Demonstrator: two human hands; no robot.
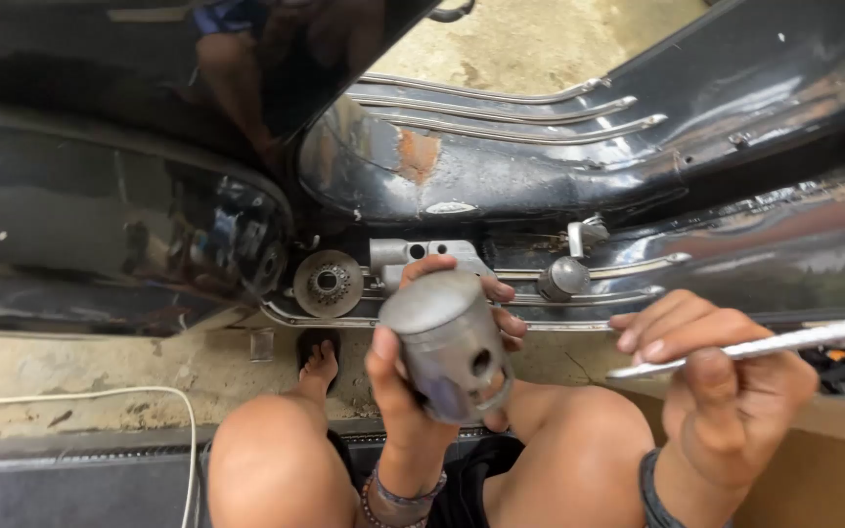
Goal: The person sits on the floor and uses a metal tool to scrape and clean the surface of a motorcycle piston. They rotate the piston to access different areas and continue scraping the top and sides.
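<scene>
Seemingly piston (450, 344) crown up-left, tilted.

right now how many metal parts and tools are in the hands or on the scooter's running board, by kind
piston, in left hand: 1
flat file, in right hand: 1
toothed sprocket on the board: 1
round pedal pad: 1
total: 4

Scooter body (559, 166) blocks passage ahead. Gear (328, 284) and knob (563, 279) protrude there. Knees (276, 460) close off below. Floor (70, 372) at left lies open.
</scene>
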